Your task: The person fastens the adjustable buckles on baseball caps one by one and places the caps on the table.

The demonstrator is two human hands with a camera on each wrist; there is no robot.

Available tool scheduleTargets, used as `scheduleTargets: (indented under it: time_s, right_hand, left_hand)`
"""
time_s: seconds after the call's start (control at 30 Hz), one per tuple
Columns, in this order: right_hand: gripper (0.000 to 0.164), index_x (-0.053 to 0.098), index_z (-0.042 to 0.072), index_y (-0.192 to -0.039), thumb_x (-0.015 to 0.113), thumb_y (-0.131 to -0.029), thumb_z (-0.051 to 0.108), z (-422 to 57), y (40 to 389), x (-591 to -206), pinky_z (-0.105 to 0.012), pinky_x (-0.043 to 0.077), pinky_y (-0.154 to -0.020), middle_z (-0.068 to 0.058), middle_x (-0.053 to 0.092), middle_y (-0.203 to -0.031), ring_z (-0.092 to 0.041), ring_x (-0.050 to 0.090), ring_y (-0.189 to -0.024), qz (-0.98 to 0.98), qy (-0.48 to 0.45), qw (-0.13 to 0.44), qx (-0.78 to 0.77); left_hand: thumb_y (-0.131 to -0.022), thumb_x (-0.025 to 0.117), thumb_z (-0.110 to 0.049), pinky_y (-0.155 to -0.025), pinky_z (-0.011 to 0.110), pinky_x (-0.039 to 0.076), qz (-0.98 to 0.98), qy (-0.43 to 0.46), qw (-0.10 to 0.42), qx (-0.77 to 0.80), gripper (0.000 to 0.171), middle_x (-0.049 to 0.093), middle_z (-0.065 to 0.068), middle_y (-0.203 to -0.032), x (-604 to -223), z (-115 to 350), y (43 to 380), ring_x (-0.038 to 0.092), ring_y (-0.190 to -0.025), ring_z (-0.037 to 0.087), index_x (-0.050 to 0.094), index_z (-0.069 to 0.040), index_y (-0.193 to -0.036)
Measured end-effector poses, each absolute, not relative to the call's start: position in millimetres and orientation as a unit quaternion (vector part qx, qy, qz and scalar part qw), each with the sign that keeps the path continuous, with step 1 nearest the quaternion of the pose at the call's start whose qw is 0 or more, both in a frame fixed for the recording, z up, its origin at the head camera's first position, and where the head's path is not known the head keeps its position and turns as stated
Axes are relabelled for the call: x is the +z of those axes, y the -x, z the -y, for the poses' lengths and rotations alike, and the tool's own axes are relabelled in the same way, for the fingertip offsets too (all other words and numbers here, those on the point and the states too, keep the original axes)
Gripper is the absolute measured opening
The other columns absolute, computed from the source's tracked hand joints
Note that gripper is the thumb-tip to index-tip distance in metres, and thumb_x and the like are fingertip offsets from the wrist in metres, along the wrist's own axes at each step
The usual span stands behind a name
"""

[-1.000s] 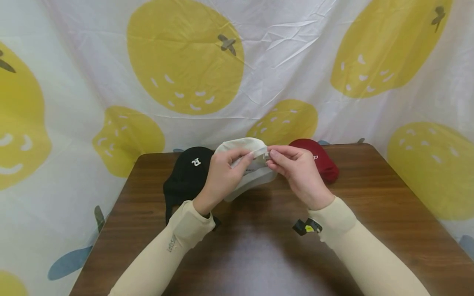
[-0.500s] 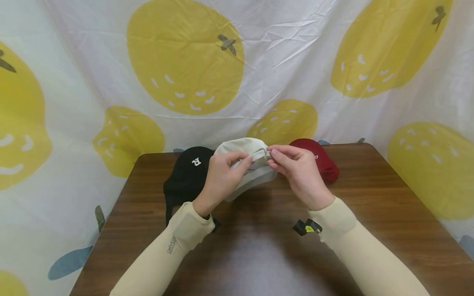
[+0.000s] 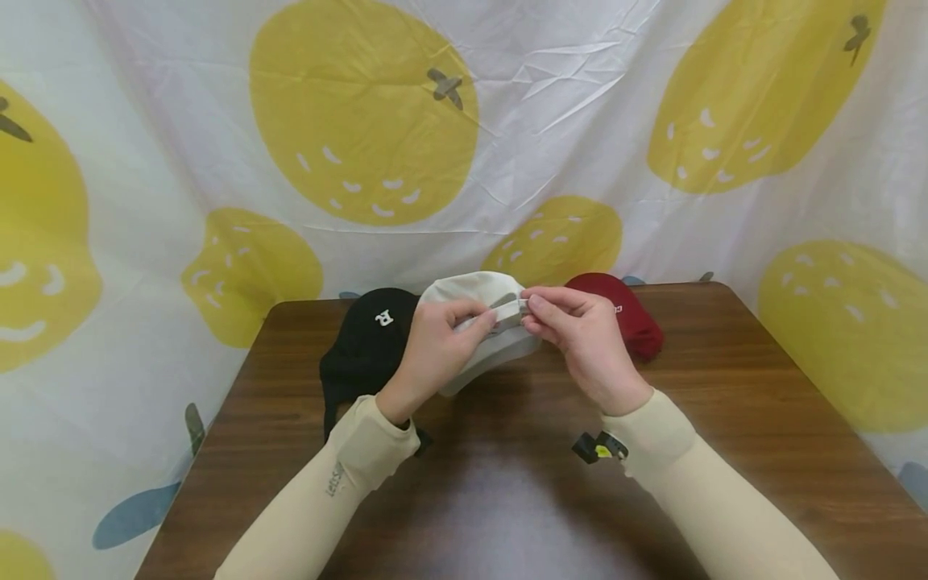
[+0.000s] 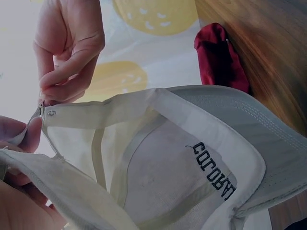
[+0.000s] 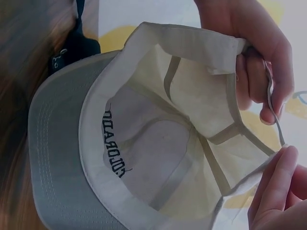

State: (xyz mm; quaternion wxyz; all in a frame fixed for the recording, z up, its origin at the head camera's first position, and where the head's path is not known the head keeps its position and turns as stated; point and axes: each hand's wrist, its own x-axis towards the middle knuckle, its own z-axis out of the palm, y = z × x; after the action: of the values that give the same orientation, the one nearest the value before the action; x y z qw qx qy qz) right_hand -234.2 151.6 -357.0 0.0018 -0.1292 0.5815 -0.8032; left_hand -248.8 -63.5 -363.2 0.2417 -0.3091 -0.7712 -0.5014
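Observation:
A white baseball cap (image 3: 464,287) with a grey brim is held up over the table, its back toward me. The inside of its crown (image 4: 158,153) shows, with reversed dark lettering (image 4: 211,170). My left hand (image 3: 441,342) holds the cap's left rear edge and pinches the narrow adjuster strap (image 3: 510,310) between thumb and index finger. My right hand (image 3: 590,342) pinches the other rear edge, its fingertips at the small metal buckle (image 4: 41,104). The strap spans the short gap between both hands, and a bowed length of strap (image 5: 272,98) shows in the right wrist view.
A black cap (image 3: 370,342) with a white letter lies left of the white cap. A dark red cap (image 3: 640,329) sits behind my right hand. The brown wooden table (image 3: 732,387) backs onto a lemon-print curtain (image 3: 551,145).
The strap curved up in a loop near the buckle half a second ago; now it runs straighter between my fingers. Both hands stay almost in place, and the other caps have not moved.

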Motion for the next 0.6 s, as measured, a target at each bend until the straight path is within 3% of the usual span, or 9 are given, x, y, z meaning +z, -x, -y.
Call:
scheduleTargets:
  time_s: [0.33, 0.6]
  right_hand:
    - [0.038, 0.069, -0.004, -0.123, 0.075, -0.092, 0.017, -151.6, 235.4, -360.0, -0.037, 0.055, -0.085, -0.019, 0.070, -0.115, -0.023, 0.072, -0.086, -0.645, 0.147, -0.038, -0.749]
    - [0.028, 0.076, 0.008, -0.115, 0.076, -0.092, 0.024, -150.3, 233.4, -361.1, -0.036, 0.057, -0.081, -0.018, 0.072, -0.108, -0.040, 0.069, -0.086, -0.708, 0.176, -0.090, -0.678]
  left_hand:
    - [-0.092, 0.070, -0.015, -0.059, 0.028, 0.044, 0.788, 0.309, 0.216, -0.487, 0.013, 0.068, -0.010, -0.071, -360.4, 64.4, 249.8, 0.056, -0.068, 0.009, 0.077, -0.009, -0.082]
    - [-0.091, 0.074, -0.019, -0.062, 0.028, 0.046, 0.788, 0.302, 0.207, -0.496, 0.014, 0.069, -0.009, -0.072, -358.4, 64.5, 250.3, 0.059, -0.069, 0.010, 0.078, -0.010, -0.081]
